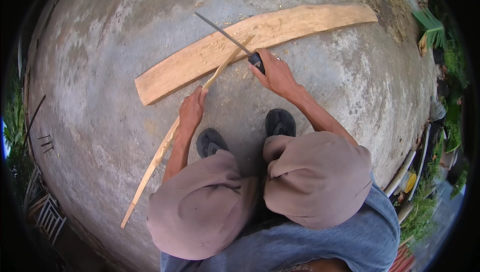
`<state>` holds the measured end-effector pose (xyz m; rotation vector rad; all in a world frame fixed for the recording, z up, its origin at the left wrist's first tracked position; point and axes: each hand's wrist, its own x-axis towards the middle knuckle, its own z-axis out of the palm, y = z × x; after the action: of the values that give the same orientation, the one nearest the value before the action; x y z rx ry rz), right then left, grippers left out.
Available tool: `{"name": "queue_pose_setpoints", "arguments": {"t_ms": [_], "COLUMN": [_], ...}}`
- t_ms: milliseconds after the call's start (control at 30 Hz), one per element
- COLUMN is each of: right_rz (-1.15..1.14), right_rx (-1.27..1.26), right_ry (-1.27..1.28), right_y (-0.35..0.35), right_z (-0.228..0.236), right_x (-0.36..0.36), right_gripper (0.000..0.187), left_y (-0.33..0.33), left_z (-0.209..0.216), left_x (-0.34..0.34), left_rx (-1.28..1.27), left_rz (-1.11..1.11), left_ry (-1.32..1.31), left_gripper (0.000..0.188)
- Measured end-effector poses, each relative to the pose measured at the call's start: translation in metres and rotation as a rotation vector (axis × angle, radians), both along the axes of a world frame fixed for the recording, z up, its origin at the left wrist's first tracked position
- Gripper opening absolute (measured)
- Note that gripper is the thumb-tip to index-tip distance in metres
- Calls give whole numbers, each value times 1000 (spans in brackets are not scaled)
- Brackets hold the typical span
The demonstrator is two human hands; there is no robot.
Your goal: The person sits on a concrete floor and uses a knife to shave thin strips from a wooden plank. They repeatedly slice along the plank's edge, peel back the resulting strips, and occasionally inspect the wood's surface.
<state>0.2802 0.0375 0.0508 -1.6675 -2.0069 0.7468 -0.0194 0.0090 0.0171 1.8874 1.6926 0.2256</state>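
My left hand (192,109) is closed around a long, thin wooden strip (159,154). The strip runs slantwise from low on the left up to the plank, and its surface looks uneven, with cut marks. My right hand (276,75) grips the black handle of a long-bladed knife (220,30). Its narrow grey blade points up and to the left, crossing the strip close to the strip's far end. Under both lies a broad, slightly curved wooden plank (320,21) on the concrete. Whether the blade touches the strip I cannot tell.
Wood shavings (257,25) are scattered on the plank and the stained concrete floor (100,72). My feet in dark sandals (280,123) stand just nearer than the plank. Green plants (452,57) and pale poles (401,173) edge the right side; a white slatted frame (50,218) is at lower left.
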Motion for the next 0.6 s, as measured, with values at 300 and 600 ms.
{"name": "queue_pose_setpoints", "arguments": {"t_ms": [300,600], "right_rz": [40,64], "right_rx": [-55,-40], "right_ry": [-281,-258], "right_y": [-1,-9], "right_z": [-28,-23], "right_x": [7,19], "right_gripper": [40,37], "left_y": [-8,-8], "left_z": [-4,-11], "left_x": [18,22], "left_rx": [49,184], "left_rz": [29,-22], "left_ry": [62,-2], "left_gripper": [28,28]}}
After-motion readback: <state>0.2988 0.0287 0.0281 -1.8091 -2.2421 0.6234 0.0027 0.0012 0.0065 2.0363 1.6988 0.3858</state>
